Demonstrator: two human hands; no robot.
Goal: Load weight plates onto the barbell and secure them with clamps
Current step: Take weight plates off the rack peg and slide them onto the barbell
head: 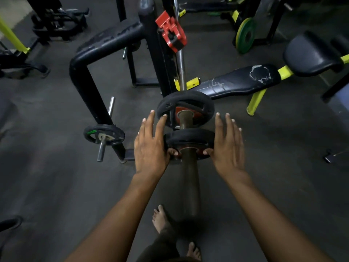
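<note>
The barbell sleeve (189, 176) points toward me, its bar (181, 59) running back to the rack. Two black weight plates with red centres sit on the sleeve: a far plate (186, 108) and a near plate (188, 138), with a gap between them. My left hand (151, 146) lies against the near plate's left edge and my right hand (227, 146) against its right edge. The fingers of both hands are straight and both thumbs press on the plate's near face. A red clamp (171, 32) hangs on the black rack upright (151, 53) behind.
A small black plate (104, 136) sits on a storage peg of the rack to the left. A worn black bench (238, 82) with yellow legs stands to the right, and a green plate (245, 35) leans further back. My bare feet (160, 218) stand under the sleeve on the dark rubber floor.
</note>
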